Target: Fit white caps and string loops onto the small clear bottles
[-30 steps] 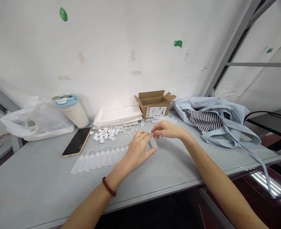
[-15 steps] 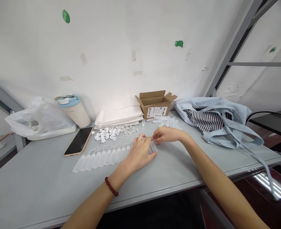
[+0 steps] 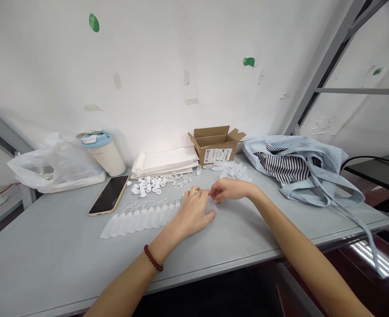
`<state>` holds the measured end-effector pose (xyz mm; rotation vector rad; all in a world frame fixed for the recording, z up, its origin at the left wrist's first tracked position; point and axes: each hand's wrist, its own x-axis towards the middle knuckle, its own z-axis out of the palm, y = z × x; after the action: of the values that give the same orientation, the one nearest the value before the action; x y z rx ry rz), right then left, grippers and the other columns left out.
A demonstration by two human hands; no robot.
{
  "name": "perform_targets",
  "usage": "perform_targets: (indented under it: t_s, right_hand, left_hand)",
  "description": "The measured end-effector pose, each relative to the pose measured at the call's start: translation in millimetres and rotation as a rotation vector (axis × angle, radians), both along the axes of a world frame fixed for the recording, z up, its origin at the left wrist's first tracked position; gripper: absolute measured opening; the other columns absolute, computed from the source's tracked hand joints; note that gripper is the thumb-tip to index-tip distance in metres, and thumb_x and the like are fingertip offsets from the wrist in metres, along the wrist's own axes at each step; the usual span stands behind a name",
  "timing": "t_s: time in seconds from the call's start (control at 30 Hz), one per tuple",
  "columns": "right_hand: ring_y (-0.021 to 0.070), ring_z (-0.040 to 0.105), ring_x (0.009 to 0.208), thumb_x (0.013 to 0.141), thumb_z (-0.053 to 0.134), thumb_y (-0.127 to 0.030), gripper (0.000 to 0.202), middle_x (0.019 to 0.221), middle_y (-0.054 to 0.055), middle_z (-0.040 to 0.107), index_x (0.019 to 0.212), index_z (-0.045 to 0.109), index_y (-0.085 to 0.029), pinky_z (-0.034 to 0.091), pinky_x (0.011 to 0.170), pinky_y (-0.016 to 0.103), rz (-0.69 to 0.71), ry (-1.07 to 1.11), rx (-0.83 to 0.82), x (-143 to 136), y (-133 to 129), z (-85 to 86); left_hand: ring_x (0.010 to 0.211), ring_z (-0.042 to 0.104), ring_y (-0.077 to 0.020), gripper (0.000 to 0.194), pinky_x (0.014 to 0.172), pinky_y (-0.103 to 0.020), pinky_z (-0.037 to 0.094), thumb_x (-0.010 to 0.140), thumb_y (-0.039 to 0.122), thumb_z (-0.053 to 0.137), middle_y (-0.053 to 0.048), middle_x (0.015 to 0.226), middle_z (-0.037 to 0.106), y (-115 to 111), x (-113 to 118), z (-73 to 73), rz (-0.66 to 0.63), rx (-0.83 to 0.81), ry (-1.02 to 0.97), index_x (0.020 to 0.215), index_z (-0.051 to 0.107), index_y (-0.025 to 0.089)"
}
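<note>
A row of translucent plastic pieces with thin loops lies side by side on the grey table. My left hand rests over the right end of this row, its fingers bent and partly spread. Just right of it, my right hand has its fingers curled together at the row's end; what they hold is hidden. Part of a clear piece shows between the hands. White caps and thin loops lie behind the row. More clear pieces are heaped behind my right hand.
A phone, a tumbler and a plastic bag are at the left. White sheets and an open cardboard box stand by the wall. A light blue cloth bag lies at the right.
My right hand has shifted slightly down toward the row's end, and its fingers are more curled. My left hand has barely moved.
</note>
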<state>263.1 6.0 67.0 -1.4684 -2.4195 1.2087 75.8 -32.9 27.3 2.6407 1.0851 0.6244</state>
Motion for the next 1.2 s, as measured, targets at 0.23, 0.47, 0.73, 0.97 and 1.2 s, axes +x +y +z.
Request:
perform_targets:
  t_s: [0.23, 0.47, 0.73, 0.97, 1.2]
  right_hand:
    - [0.0179, 0.062, 0.069, 0.071, 0.06, -0.023, 0.016, 0.07, 0.003, 0.068, 0.084, 0.067, -0.016, 0.045, 0.063, 0.028, 0.004, 0.015, -0.004, -0.3, -0.5, -0.2]
    - [0.0189, 0.063, 0.071, 0.072, 0.059, -0.024, 0.02, 0.073, 0.005, 0.069, 0.087, 0.068, -0.014, 0.046, 0.065, 0.029, 0.008, -0.001, -0.006, -1.1, -1.1, 1.0]
    - [0.0207, 0.064, 0.076, 0.072, 0.059, -0.025, 0.024, 0.078, 0.006, 0.07, 0.092, 0.068, -0.013, 0.046, 0.067, 0.03, 0.005, -0.014, -0.011, -0.1, -0.6, 1.2]
    - [0.0216, 0.064, 0.082, 0.072, 0.06, -0.026, 0.029, 0.084, 0.008, 0.071, 0.097, 0.066, -0.012, 0.047, 0.071, 0.03, 0.015, -0.039, -0.026, 0.0, -1.0, 2.5]
    - [0.0222, 0.064, 0.085, 0.07, 0.064, -0.028, 0.035, 0.089, 0.008, 0.071, 0.101, 0.066, -0.011, 0.047, 0.073, 0.03, 0.018, -0.076, -0.014, 0.6, 0.3, 2.8]
  left_hand:
    - [0.106, 0.046, -0.0302, 0.026, 0.085, -0.046, 0.043, 0.079, 0.027, 0.056, -0.01, 0.104, 0.061, 0.5, -1.4, -2.4, -0.007, 0.013, -0.001, 0.103, 0.051, 0.019]
    - [0.109, 0.044, -0.0312, 0.028, 0.087, -0.047, 0.042, 0.079, 0.026, 0.057, -0.011, 0.108, 0.06, 0.8, -1.9, -2.5, -0.011, -0.007, 0.008, 0.105, 0.05, 0.018]
    - [0.112, 0.043, -0.0325, 0.028, 0.089, -0.049, 0.041, 0.079, 0.026, 0.056, -0.012, 0.109, 0.059, 0.4, -1.9, -3.8, 0.003, -0.029, 0.009, 0.105, 0.05, 0.017]
    - [0.112, 0.042, -0.0313, 0.033, 0.089, -0.046, 0.04, 0.078, 0.025, 0.055, -0.012, 0.111, 0.057, -1.6, -2.8, 0.9, 0.005, -0.047, 0.047, 0.11, 0.049, 0.017]
    - [0.113, 0.04, -0.0302, 0.038, 0.091, -0.044, 0.038, 0.079, 0.029, 0.055, -0.011, 0.112, 0.056, -3.0, -4.5, 6.0, -0.001, -0.046, 0.081, 0.113, 0.048, 0.016]
